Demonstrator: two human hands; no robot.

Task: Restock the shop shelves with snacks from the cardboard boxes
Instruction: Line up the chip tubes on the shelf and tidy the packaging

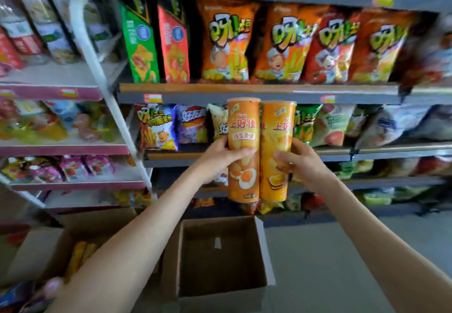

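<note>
My left hand (220,159) grips an upright orange snack tube (243,126), and my right hand (302,159) grips a second orange tube (277,126) right beside it, the two touching. Both tubes are held up in front of the grey shelf (269,97) of snack bags, at the level of the second row. Below my arms a cardboard box (265,251) stands open on the floor, and its visible inside holds nothing. A second open cardboard box (46,251) at the lower left holds several yellow packs (79,256).
Orange and red chip bags (288,43) fill the upper shelf; mixed bags (190,124) line the row behind the tubes. A white rack (73,146) with pink edges stands at the left with more packets. Grey floor (342,251) lies at the right.
</note>
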